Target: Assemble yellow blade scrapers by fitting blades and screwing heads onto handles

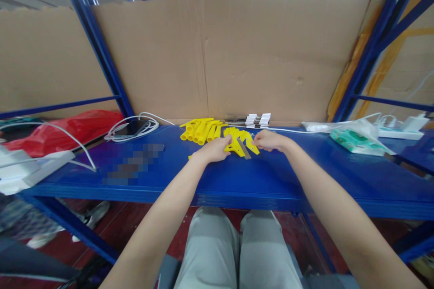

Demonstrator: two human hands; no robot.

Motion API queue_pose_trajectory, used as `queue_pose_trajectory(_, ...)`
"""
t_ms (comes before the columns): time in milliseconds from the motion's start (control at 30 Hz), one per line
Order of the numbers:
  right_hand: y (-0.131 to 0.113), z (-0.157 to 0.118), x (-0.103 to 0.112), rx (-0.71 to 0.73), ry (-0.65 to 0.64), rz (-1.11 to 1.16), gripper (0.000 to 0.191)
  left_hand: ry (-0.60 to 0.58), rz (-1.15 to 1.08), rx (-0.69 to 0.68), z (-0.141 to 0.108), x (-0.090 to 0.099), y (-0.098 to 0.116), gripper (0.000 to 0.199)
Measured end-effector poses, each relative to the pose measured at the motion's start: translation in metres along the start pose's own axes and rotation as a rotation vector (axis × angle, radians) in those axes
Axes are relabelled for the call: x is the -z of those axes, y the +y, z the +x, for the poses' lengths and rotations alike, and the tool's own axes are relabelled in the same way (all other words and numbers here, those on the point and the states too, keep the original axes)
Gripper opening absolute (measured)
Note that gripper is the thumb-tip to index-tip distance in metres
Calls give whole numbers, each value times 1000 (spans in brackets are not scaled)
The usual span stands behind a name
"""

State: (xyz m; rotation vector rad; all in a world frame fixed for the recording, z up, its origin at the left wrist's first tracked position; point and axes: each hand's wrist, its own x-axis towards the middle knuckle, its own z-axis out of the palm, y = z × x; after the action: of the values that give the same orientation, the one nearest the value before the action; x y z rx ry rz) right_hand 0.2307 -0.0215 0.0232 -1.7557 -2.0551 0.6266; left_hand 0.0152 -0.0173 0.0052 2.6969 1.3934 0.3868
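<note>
Over the blue table (271, 180), my left hand (217, 149) is closed on a yellow scraper head (237, 146) that has a flat grey blade (244, 150) along its right side. My right hand (269, 140) is closed on a separate yellow piece (252, 144), just right of the blade. The fingertips partly cover both pieces. Behind my left hand lie several yellow tubular handles (200, 131) in a pile. More flat yellow pieces (232, 132) lie beyond the held ones, between my hands.
White stacked pieces (258, 120) stand by the cardboard panel (237, 54) at the back. A coiled white cable (149, 128), a red bag (74, 131) and a white power strip (37, 171) are at the left. At the right lies a green-and-white packet (359, 137).
</note>
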Motion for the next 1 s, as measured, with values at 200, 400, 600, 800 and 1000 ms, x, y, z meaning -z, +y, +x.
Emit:
queue_pose_trajectory(200,9,4,8,-19,20,-304,27,-28,7,18,-1,2,-4,32)
queue_pose_trajectory(400,-15,5,-18,138,174,-359,32,-53,19,52,-1,4,-10,32)
queue_pose_trajectory(600,-28,1,-32,93,81,-336,25,-69,43,39,-1,6,-9,30)
queue_pose_trajectory(800,-16,9,-27,41,137,-44,25,-37,16,24,-2,5,-8,29)
queue_pose_trajectory(1000,-14,7,-26,30,18,270,27,40,-70,-35,0,2,-7,26)
